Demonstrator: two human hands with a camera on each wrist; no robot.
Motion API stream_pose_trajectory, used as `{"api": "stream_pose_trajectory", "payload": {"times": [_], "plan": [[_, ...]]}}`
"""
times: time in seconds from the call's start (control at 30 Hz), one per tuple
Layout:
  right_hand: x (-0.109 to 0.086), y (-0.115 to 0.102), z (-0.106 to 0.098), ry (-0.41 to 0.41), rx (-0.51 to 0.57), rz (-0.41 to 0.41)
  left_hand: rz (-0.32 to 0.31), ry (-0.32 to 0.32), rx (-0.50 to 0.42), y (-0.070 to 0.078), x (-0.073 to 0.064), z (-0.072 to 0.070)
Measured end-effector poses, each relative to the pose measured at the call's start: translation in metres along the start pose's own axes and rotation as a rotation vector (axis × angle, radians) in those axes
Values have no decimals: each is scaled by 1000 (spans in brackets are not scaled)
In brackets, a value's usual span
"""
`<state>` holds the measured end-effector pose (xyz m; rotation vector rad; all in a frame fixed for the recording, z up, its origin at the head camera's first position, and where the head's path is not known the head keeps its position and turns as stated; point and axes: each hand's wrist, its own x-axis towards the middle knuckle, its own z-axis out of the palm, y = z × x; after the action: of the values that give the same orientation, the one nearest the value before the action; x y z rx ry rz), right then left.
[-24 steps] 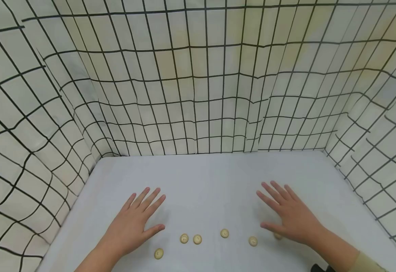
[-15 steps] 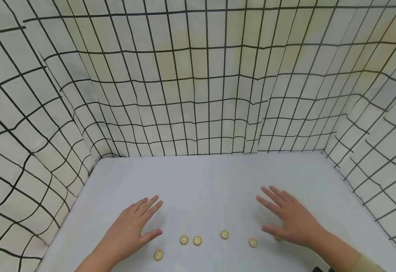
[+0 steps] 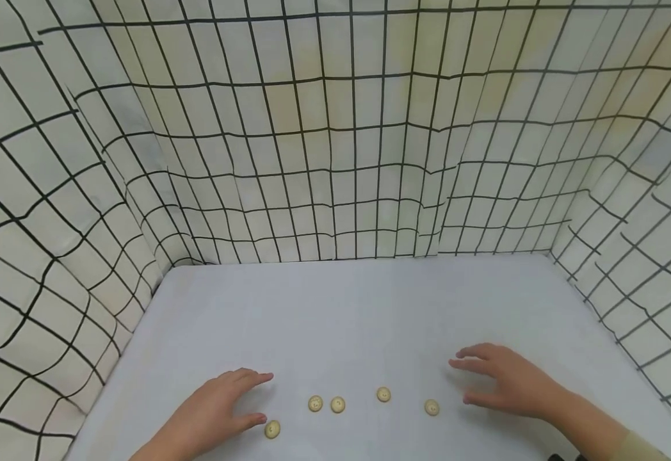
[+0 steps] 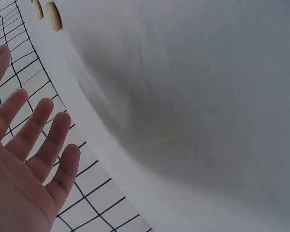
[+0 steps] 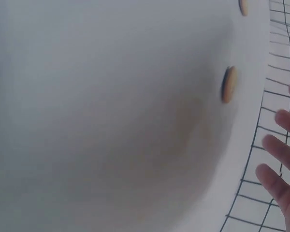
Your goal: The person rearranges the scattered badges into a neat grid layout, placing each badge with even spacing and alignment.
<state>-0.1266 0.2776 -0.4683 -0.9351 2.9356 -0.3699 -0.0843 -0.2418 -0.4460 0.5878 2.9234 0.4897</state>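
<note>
Several small round beige buttons lie in a loose row on the white table (image 3: 364,320). The left hand (image 3: 211,406) hovers palm down in the head view, its thumb tip right beside the leftmost button (image 3: 272,429). Two buttons sit close together in the row, a left one (image 3: 315,403) and a right one (image 3: 338,404). Farther right are another button (image 3: 383,394) and the rightmost visible button (image 3: 431,407). Beyond that one hovers the right hand (image 3: 511,384), fingers pointing left and thumb apart. Both hands hold nothing. Spread fingers show in the left wrist view and the right wrist view.
White cloth walls with a black grid stand around the table, a back wall (image 3: 370,160), a left wall (image 3: 47,256) and a right wall (image 3: 652,269). A light sleeve (image 3: 638,448) covers the right forearm. Dark objects poke in at the bottom edge.
Both hands have drawn back toward the person, their fingers bending and tilting down. The right hand has also shifted right. The button partly visible beneath it earlier is now hidden; the other buttons stay put.
</note>
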Motion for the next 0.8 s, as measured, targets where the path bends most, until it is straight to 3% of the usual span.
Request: {"api": "stream_pose_trajectory", "payload": {"times": [0.13, 0.23, 0.47, 0.8], "plan": [[-2, 8, -2, -83, 82, 12, 75, -32, -30, -6, -4, 6], [-5, 18, 2, -100, 114, -10, 102, -52, -62, -7, -6, 8], [-12, 31, 7, -123, 145, -4, 147, -88, -131, -12, -6, 21], [-8, 28, 12, -112, 122, -15, 223, -93, -132, -14, -3, 30]]}}
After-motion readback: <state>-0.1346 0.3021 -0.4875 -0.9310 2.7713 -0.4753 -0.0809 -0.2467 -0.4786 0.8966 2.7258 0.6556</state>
